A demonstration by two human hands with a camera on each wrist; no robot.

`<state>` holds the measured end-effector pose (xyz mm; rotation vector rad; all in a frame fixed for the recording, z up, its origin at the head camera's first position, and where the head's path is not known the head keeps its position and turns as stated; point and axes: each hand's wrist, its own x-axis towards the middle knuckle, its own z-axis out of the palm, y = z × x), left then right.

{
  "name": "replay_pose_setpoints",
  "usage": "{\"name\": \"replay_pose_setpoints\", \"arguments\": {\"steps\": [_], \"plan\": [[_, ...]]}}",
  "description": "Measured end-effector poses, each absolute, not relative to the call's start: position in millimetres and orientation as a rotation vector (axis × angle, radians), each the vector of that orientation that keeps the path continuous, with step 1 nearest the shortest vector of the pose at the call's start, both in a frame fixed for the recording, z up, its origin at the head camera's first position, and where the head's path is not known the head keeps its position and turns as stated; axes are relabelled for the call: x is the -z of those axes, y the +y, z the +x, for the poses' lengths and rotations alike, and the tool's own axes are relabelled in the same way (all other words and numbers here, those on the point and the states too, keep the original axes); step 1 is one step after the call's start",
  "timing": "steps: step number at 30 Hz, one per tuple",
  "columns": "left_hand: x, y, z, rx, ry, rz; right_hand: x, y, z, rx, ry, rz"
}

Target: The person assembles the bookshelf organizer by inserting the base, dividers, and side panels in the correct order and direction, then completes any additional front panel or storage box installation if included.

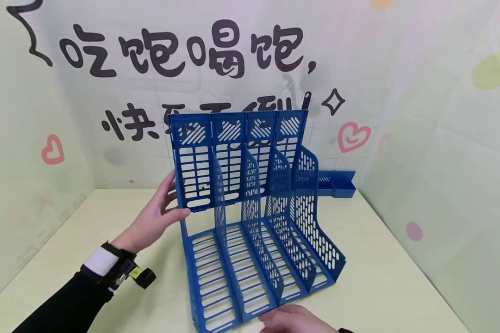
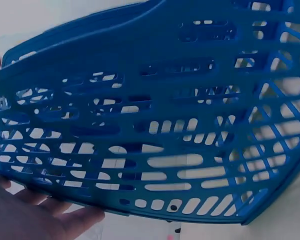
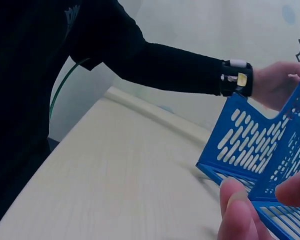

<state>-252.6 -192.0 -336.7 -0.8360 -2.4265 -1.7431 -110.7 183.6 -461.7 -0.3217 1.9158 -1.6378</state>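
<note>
A blue plastic file rack [image 1: 283,180] with several upright dividers, slotted panels and a slatted base stands tilted above the pale table, its back panel raised above the base. My left hand [image 1: 150,224] grips its left side near the lower back panel, thumb in front and fingers behind. The left wrist view shows the fingers [image 2: 80,220] along the edge of the slotted side panel. At the front edge of the base, my right hand [image 1: 293,320] holds the rack, partly cut off by the frame. In the right wrist view its thumb and fingertips [image 3: 235,210] lie around that edge.
Behind the rack at the right, a low blue tray with compartments [image 1: 343,182] stands against the wall. The pale table [image 1: 383,259] is bounded by printed cloth walls at the back and sides. A dark-sleeved body [image 3: 20,100] is beside the table edge.
</note>
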Motion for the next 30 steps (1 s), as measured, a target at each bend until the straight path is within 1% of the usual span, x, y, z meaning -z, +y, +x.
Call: {"name": "replay_pose_setpoints", "arguments": {"steps": [1,6,10,14,18,21,23,27,30], "plan": [[336,-194,-257,1.755,-2.419,-0.846,460,177,-110,1.703,1.836,-0.172],[333,-203,-276,1.774,-2.378,-0.925,448,161,-112,1.675,1.723,-0.096],[331,-207,-283,1.817,-2.351,-1.021,439,159,-115,1.622,1.612,-0.194],[326,-206,-288,1.862,-2.359,-1.051,418,163,-119,1.615,1.58,-0.286],[319,-205,-290,1.877,-2.412,-1.02,384,173,-126,1.647,1.676,-0.468],[316,-205,-292,1.88,-2.46,-0.993,354,186,-136,1.716,1.769,-0.647],[315,-205,-294,1.873,-2.484,-0.994,334,196,-145,1.767,1.873,-0.715],[311,-203,-297,1.868,-2.491,-1.0,293,221,-171,1.834,2.23,-0.813],[298,-201,-299,1.874,-2.472,-0.898,261,238,-201,1.873,2.532,-0.75]]}}
